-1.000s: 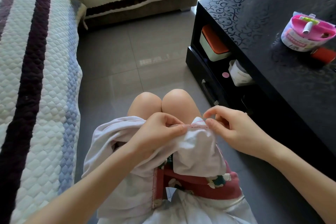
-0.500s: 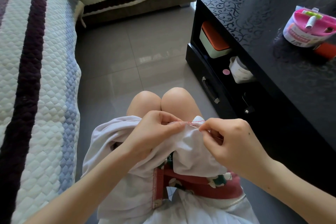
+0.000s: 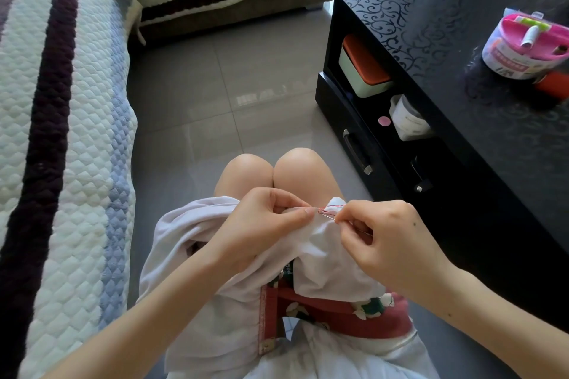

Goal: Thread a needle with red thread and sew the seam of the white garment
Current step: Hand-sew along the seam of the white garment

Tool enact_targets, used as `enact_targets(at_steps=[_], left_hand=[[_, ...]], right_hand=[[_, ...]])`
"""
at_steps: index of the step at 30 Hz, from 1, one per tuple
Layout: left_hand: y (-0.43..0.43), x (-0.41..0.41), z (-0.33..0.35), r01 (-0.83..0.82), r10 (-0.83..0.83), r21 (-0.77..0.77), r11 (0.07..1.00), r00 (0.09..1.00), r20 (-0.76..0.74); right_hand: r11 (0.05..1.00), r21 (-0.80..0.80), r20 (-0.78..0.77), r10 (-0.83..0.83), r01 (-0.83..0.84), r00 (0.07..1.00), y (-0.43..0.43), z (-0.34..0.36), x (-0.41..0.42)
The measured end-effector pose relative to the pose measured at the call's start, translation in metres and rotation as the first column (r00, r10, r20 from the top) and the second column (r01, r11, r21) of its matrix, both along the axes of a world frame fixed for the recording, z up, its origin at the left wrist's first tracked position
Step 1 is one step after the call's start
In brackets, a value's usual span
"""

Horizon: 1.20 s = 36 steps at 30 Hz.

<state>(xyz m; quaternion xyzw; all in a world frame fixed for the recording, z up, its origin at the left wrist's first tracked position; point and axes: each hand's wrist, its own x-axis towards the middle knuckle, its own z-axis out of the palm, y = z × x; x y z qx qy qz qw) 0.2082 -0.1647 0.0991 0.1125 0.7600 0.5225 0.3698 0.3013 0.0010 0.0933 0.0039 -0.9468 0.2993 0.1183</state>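
The left hand [image 3: 261, 224] pinches the garment [image 3: 323, 243] seam on the lap. The right hand [image 3: 388, 240] pinches the needle [image 3: 328, 216], its tip in the seam beside red thread [image 3: 334, 208].

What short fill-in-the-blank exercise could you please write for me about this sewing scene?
1. The right hand pinches the needle, which carries ___ thread.
2. The left hand grips the ___ garment beside the seam.
3. The pink sewing kit stands on the ___ table.
Missing words: red, white, black.
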Motion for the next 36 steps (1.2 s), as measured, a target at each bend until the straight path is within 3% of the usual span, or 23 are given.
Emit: enact_targets(at_steps=[11,15,25,32,36], left_hand=[[-0.001,0.001,-0.002,0.077,-0.078,-0.019,0.997,0.989,-0.127],[0.0,0.002,0.001,0.114,-0.112,0.007,0.993,0.988,-0.11],[-0.001,-0.001,-0.002,0.081,-0.082,-0.023,0.996,0.996,-0.034],[-0.002,-0.001,-0.005,0.074,-0.074,0.034,0.997,0.997,0.021],[-0.003,-0.002,-0.006,0.076,-0.092,0.132,0.988,0.988,0.127]], right_hand=[[0.999,0.039,0.029,0.019,-0.02,0.999,-0.004,-0.001,-0.004],[0.999,0.013,0.058,0.039,-0.04,0.998,-0.005,-0.001,-0.005],[0.95,-0.308,0.151,-0.002,0.049,0.988,0.003,0.004,-0.002],[0.805,-0.58,0.264,0.043,0.123,0.964,0.009,0.007,-0.005],[0.7,-0.689,0.324,0.068,0.186,0.944,0.013,0.007,-0.006]])
